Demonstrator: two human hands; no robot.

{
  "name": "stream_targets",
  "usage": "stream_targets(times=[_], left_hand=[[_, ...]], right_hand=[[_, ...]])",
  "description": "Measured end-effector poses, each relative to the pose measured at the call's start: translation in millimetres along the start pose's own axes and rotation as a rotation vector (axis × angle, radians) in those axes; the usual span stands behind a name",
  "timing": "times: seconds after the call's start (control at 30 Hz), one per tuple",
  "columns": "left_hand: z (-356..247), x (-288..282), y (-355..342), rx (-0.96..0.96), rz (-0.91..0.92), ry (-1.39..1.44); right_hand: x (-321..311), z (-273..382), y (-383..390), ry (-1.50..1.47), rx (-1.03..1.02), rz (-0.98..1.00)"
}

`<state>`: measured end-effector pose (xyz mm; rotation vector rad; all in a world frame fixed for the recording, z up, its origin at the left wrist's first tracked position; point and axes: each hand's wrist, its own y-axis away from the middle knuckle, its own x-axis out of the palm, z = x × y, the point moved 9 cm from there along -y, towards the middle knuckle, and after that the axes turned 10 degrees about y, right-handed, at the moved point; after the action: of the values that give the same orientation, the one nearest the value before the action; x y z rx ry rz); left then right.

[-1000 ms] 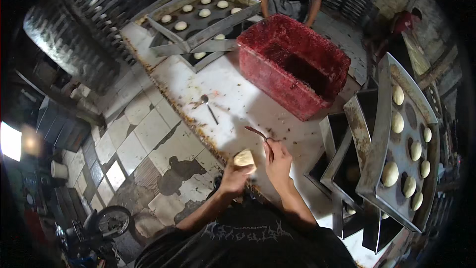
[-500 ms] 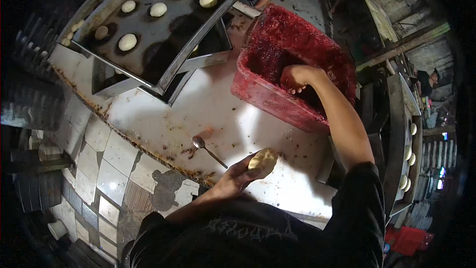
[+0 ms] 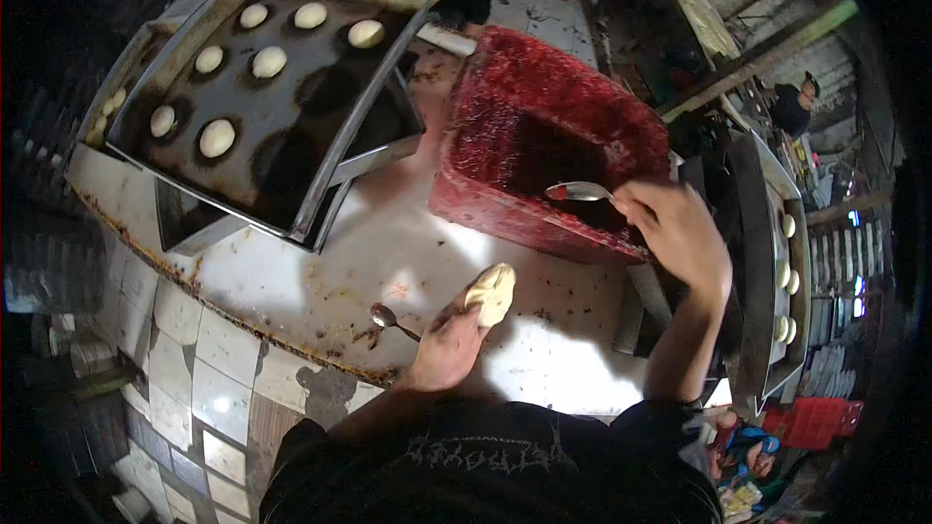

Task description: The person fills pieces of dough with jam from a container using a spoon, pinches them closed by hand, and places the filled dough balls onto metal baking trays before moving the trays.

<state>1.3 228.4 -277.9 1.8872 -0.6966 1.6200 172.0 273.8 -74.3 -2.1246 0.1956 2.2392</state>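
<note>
My left hand (image 3: 449, 347) is closed round a flattened piece of pale yellow dough (image 3: 492, 293), held above the white table. In my right hand (image 3: 684, 233) is a metal spoon (image 3: 580, 191) gripped by its handle, with some red stuff at the tip of its bowl. The spoon hangs over the near rim of a large red tub (image 3: 534, 226), whose inner walls are coated with dark red, wet-looking paste. A second spoon (image 3: 383, 314) lies on the table beside my left hand, its handle partly hidden by that hand.
Metal baking trays are stacked at the far left; the top tray (image 3: 345, 141) holds several round dough balls (image 3: 217, 138). Another tray (image 3: 799, 349) with dough balls stands at the right. The table's crusted edge (image 3: 233, 318) runs along the left. Other people (image 3: 791, 107) are in the background.
My right hand has come up out of the tub toward me, and the spoon now shows in it. My left hand has turned the dough more upright. The view has shifted a little.
</note>
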Motion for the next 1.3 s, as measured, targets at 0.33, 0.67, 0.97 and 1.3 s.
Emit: stream_targets(times=[0.33, 0.67, 0.97, 1.3], left_hand=[[67, 53, -9, -0.055, -0.163, 0.491], [118, 24, 93, 0.297, -0.199, -0.193], [219, 32, 159, 0.035, 0.015, -0.181], [290, 15, 224, 0.156, -0.195, 0.178]], right_hand=[[180, -49, 147, -0.931, 0.044, -0.620], [235, -80, 226, -0.232, -0.147, -0.306], [184, -1, 253, -1.313, -0.299, 0.526], [125, 1, 440, -0.336, -0.494, -0.534]])
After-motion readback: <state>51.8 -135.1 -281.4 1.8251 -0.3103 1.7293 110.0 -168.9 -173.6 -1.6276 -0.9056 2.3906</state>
